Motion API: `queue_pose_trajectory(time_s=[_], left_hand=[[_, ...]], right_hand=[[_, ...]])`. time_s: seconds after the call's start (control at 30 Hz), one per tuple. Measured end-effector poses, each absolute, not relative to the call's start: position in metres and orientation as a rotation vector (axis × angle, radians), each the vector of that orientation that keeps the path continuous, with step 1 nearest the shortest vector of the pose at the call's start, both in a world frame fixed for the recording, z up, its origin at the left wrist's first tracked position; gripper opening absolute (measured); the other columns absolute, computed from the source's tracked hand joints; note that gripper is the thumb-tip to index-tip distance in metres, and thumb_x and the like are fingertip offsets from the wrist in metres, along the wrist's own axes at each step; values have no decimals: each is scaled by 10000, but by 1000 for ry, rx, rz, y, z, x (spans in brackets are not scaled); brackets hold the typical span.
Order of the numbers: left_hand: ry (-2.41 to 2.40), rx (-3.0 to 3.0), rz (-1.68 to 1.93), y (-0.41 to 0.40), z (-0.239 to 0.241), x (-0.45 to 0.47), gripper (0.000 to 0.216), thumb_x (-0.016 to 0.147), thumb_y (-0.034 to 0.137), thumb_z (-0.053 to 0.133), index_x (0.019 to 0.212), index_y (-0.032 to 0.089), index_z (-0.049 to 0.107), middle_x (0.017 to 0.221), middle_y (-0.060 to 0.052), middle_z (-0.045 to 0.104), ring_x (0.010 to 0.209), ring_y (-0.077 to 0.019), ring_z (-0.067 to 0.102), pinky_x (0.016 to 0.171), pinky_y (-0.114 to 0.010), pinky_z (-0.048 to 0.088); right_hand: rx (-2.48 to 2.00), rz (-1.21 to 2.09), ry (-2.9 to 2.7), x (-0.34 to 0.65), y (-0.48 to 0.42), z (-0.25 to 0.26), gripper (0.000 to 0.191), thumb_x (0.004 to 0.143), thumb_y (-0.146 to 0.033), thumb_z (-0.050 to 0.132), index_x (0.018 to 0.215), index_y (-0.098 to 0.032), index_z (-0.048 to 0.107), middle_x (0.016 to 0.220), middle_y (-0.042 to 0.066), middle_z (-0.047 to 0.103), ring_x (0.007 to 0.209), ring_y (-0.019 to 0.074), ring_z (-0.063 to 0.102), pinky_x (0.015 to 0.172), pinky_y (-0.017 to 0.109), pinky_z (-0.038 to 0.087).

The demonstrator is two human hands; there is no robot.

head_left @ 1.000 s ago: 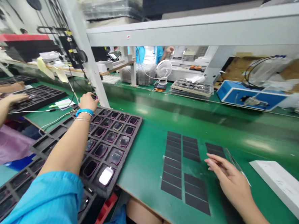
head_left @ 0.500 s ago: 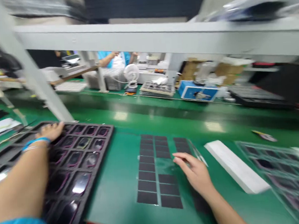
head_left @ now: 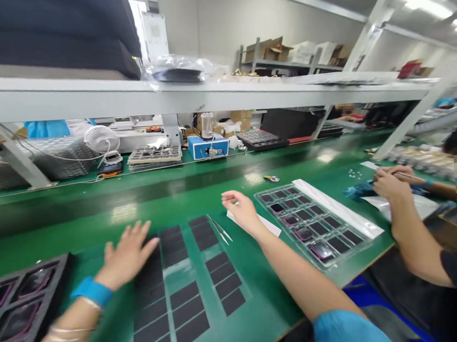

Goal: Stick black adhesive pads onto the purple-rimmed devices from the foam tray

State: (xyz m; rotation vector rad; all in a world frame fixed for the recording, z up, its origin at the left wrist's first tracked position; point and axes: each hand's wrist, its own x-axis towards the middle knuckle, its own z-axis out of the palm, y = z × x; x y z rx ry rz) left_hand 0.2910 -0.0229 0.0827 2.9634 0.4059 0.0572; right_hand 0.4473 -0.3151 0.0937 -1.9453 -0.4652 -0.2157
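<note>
Black sheets [head_left: 190, 310] lie flat on the green counter [head_left: 266, 287], set out in several blocks of thin strips directly in front of the person. A bare patch of green separates the upper middle block from the lower one, and another gap divides the two blocks on the right.

The left hand [head_left: 127, 252] is open, palm down with fingers spread, at the upper left edge of the sheets. Its fingertips overlap the leftmost column in the view; whether they touch it cannot be told. A blue band [head_left: 92, 292] and thin, pale bracelets circle that wrist.

The right hand [head_left: 241, 211] is raised over a white block [head_left: 269, 226], fingers loosely bent and thumb near them; I cannot tell whether anything small is pinched there. Tweezers [head_left: 221, 230] lie between the right upper block of sheets and the white block, their tips toward the person.

To the left, a foam tray [head_left: 63, 284] holds purple-edged screens [head_left: 37, 280] in its compartments. To the right, a clear tray [head_left: 349, 253] holds dark pieces, with a few purple-edged screens down its left side; a white strip [head_left: 337, 208] lies along its far right side.

Farther right, a co-worker's hands [head_left: 394, 181] grasp a thin tool. A fan [head_left: 101, 139] and a blue box [head_left: 200, 148] stand beyond, below the shelf [head_left: 208, 96].
</note>
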Motion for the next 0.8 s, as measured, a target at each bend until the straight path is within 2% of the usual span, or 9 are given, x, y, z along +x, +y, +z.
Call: queue_pose_trajectory(time_s=[0.07,0.2,0.33,0.53,0.63,0.7,0.8], left_hand=[[281,2962,75,-69,59,303,636,878,558,240,1450,281,219,1535,-70,177,1410,-329,98,1039,-668,115],[153,3003,56,-103,30,309,645,849,601,308,1428,323,242,1527,-11,173,1413,-318,78,1068,-640,55],[166,3014,50,-95,25,308,656,836,642,291,1420,356,204,1522,25,156,1414,-299,74,1089,-610,50],[194,3008,48,-94,21,310,651,822,657,311,1405,389,199,1515,31,160,1404,-320,109,1086,-623,60],[212,3007,46,-92,16,313,661,812,665,326,1400,391,199,1507,22,191,1397,-330,141,1080,-632,61],[207,3004,60,-90,14,314,663,813,664,328,1401,390,192,1505,17,197,1394,-334,151,1078,-636,58],[199,2998,71,-90,14,313,654,818,663,317,1403,399,187,1513,19,169,1398,-325,140,1080,-631,53]], right_hand=[[-2284,-327,-428,495,-348,99,258,737,-183,579,984,-202,652,1057,55,655,934,178,612,873,334,481],[-2507,-348,-191,580,-434,109,371,659,-55,557,1009,-126,659,1079,139,655,1023,255,602,942,375,431],[-2644,-320,59,628,-495,108,482,643,-35,537,1115,-81,624,1133,199,632,1072,301,586,936,378,424],[-2760,-147,105,679,-490,82,554,566,-83,632,1119,-112,647,1073,172,662,1020,296,613,871,336,455],[-2801,-81,92,692,-480,71,477,520,-89,652,988,-163,702,1018,142,679,954,287,635,807,336,477],[-2811,-56,76,694,-478,68,348,497,-98,651,828,-179,722,957,129,690,903,287,644,751,335,483],[-2772,-34,25,690,-476,73,125,474,-133,658,587,-185,670,767,88,690,802,266,651,673,307,474]])
